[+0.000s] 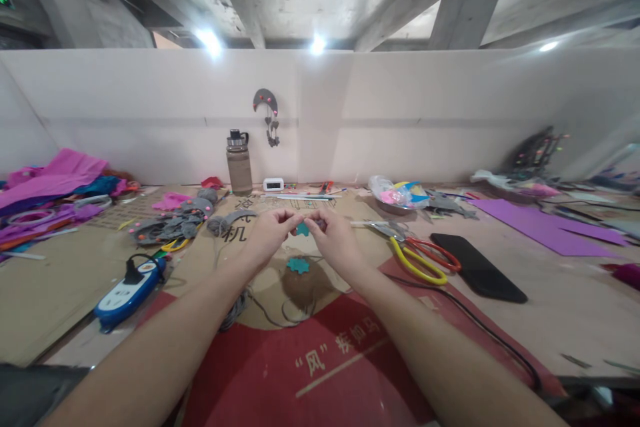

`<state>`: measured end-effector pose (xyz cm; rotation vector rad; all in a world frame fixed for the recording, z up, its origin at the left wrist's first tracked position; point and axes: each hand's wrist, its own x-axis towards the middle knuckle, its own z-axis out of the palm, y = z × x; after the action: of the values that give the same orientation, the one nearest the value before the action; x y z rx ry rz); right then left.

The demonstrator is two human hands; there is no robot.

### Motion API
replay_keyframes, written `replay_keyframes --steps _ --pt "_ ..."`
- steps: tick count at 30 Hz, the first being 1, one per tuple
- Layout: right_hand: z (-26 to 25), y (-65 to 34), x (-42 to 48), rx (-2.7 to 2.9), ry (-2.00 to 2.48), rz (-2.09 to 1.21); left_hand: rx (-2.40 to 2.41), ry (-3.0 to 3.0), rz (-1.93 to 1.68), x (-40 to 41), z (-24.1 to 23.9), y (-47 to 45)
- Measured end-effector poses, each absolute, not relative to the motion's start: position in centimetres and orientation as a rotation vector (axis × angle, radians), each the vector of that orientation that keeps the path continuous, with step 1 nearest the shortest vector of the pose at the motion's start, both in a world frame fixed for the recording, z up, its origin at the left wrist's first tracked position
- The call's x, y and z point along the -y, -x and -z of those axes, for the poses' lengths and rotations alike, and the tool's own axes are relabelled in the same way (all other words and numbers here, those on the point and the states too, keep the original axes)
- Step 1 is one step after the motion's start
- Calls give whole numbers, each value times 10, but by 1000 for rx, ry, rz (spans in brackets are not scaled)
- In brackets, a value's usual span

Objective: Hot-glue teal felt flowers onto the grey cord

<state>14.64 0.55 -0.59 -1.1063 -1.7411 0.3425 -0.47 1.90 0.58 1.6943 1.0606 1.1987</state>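
Observation:
My left hand (270,235) and my right hand (334,237) meet above the middle of the table, fingers pinched together. Between the fingertips sits a small teal felt piece (302,229), held by both hands. A second teal flower-shaped felt piece (299,265) lies flat on the cardboard just below the hands. A grey cord (235,310) trails on the cardboard under my left forearm.
Yellow and red scissors (419,260) and a black phone (477,267) lie to the right. A blue power strip (129,288) sits left, near grey felt scraps (173,223). A water bottle (239,163) stands by the wall; purple sheets (545,221) lie far right.

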Motion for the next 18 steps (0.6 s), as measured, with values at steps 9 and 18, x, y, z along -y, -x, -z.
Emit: replay_keyframes --steps 9,18 --pt "7 -143 -7 1647 1056 -522 -1015 -1607 -1251 -20 -5 4" --pt "2 -144 -2 1610 1111 -469 -901 -1545 -1219 -18 -2 1"
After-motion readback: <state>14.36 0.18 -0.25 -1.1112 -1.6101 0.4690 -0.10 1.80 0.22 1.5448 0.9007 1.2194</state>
